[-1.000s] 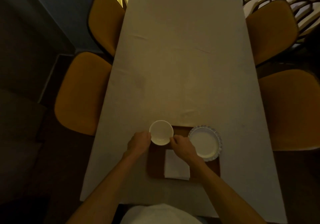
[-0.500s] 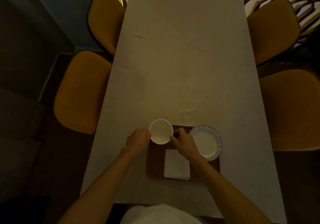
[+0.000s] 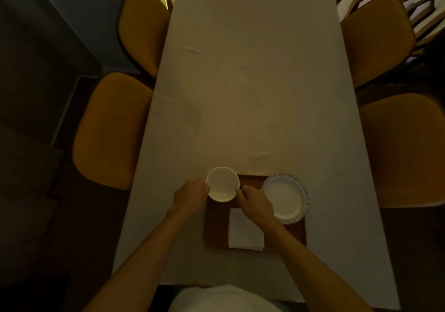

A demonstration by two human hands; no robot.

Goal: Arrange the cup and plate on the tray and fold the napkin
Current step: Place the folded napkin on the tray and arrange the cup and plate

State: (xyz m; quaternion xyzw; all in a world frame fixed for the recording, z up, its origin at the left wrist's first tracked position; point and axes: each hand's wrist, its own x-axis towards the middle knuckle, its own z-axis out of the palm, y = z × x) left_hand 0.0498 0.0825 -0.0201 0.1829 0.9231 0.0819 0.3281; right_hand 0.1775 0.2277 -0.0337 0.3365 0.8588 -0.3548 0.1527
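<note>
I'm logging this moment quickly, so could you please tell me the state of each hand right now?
Left hand: grips the cup's left rim.
Right hand: fingers curled against the cup's right side, holding it.

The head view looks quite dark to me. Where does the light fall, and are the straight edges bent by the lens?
In the head view the light is dim and warm, brightest on the tablecloth beyond the cup; the floor at left is almost black. The cup and the plate stay readable, with a small glint inside the cup. The wide lens splays the table edges outward and stretches the chairs.
</note>
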